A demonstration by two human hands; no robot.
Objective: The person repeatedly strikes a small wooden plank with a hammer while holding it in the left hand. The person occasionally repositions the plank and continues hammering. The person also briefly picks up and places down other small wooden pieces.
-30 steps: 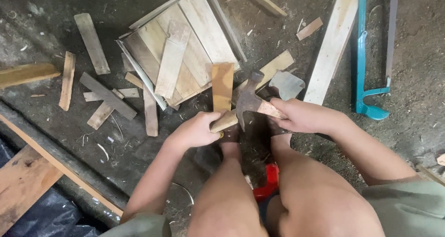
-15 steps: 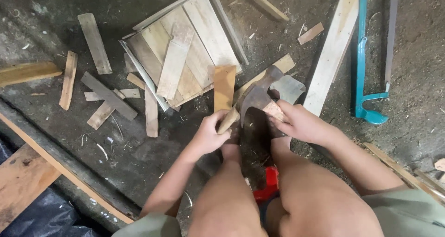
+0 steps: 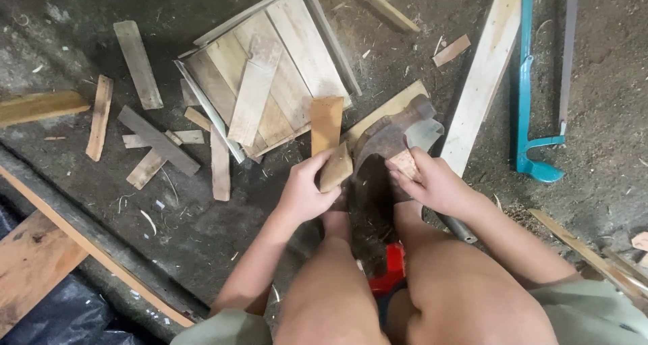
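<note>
Over the dirt floor [image 3: 594,116], just below the slat panel [image 3: 270,68], the left hand [image 3: 304,193] grips a wood block [image 3: 335,167] while the right [image 3: 432,183] clenches the raised hammer [image 3: 391,132]; I'd keep those left fingertips low, clear of the strike.

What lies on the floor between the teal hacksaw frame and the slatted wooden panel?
In the head view, a long pale plank runs between the teal hacksaw frame and the slatted wooden panel, with a small wood offcut beside it.
</note>
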